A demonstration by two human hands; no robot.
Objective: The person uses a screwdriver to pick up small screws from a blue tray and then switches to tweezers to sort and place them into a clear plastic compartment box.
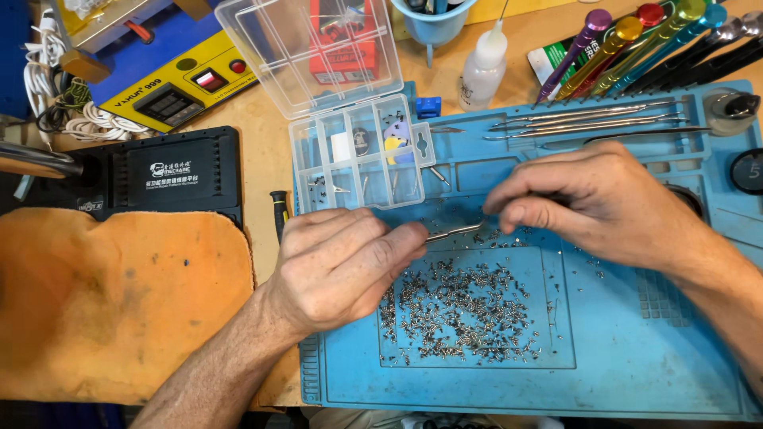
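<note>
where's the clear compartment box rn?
In the head view, the clear compartment box sits open at upper centre, on the blue mat's top-left corner, just above the left hand.

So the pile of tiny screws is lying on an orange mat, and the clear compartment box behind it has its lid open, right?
Not quite. The head view shows the tiny screws lying on a blue mat; the orange thing is a cloth off to the left. The clear compartment box behind the pile does have its lid open.

head cam | above bench, facing steeply down | close over blue mat [636, 357] | tilt perhaps slight
</note>
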